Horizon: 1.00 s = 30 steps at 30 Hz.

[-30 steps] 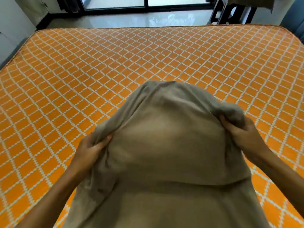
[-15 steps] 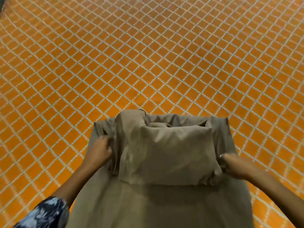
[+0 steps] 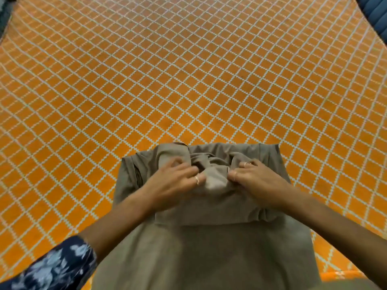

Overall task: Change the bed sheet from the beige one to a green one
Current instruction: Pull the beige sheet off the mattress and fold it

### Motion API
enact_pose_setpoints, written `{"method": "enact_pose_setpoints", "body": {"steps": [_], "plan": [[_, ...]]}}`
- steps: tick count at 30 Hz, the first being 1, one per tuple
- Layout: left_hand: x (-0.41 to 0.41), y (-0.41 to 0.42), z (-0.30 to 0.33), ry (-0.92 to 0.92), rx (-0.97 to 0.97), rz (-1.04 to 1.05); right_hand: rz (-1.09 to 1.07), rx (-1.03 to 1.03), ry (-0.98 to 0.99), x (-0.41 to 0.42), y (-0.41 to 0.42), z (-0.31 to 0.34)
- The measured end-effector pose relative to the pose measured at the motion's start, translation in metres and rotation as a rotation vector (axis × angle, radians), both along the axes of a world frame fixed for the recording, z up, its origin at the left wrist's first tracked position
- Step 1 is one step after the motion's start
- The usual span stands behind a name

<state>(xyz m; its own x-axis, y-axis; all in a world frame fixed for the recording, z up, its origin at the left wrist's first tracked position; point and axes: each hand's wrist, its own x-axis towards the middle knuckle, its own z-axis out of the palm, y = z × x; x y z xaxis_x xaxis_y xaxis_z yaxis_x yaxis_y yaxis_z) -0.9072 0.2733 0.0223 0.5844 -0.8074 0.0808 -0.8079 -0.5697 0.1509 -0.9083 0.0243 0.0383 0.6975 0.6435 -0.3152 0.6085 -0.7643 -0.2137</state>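
Your left hand and right hand both sit on the beige sheet, which lies bunched and partly folded on the near middle of the mattress. The sheet runs from a folded edge just past your hands down out of the bottom of the frame, so its lower end is cut off.

Your left fingers are curled into the gathered cloth at the top of the bundle; their tips sink into a fold and are partly blurred, but they are grasping the beige sheet. A ring shows on one of them. Your right fingers are bent and pinching a ridge of the same cloth just beside the left hand, the two hands near each other with a small bulge of fabric between them. The right thumb is hidden under the hand. Rings show on this hand too.

Several layers of the sheet are stacked under your palms, and how many you cannot tell; a dark slit at the left side of the bundle hides whatever lies within.

The mattress carries an orange cover with a white diamond grid, filling nearly the whole view; its edges are cut off on most sides. A dark blue floral sleeve covers your left forearm at the bottom left corner. Something blue-grey sits at the top right corner, too cropped to identify.
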Motion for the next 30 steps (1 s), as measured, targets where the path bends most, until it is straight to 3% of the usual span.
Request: {"method": "enact_pose_setpoints", "body": {"steps": [2,4,6,9,12,14,18,25,28,30], "plan": [[-0.04,0.005,0.012,-0.082,-0.08,-0.083,0.145,0.13,-0.271,-0.037,-0.005,0.02],[-0.085,0.01,0.016,-0.033,-0.119,-0.092,0.251,0.224,-0.354,-0.076,-0.009,0.031],[-0.126,0.013,0.007,0.139,-0.035,-0.012,0.335,0.229,-0.259,-0.109,-0.007,0.032],[-0.161,0.003,0.01,0.58,0.214,0.255,0.383,0.071,-0.003,-0.132,-0.002,0.011],[-0.172,0.004,-0.012,0.846,0.472,0.531,0.199,-0.242,0.27,-0.123,0.007,-0.004],[-0.166,0.004,-0.025,1.044,0.462,0.754,0.08,-0.404,0.335,-0.12,0.012,-0.015],[-0.149,-0.002,-0.041,1.087,-0.062,1.12,-0.247,-0.411,0.269,-0.125,0.028,-0.027],[-0.126,-0.011,-0.069,1.057,0.025,1.038,-0.655,-0.309,0.235,-0.132,0.055,-0.049],[-0.131,-0.009,-0.063,0.969,-0.113,0.934,-0.871,-0.079,0.287,-0.125,0.062,-0.064],[-0.136,-0.005,-0.045,0.928,-0.282,0.89,-0.899,0.055,0.281,-0.119,0.06,-0.069]]}}
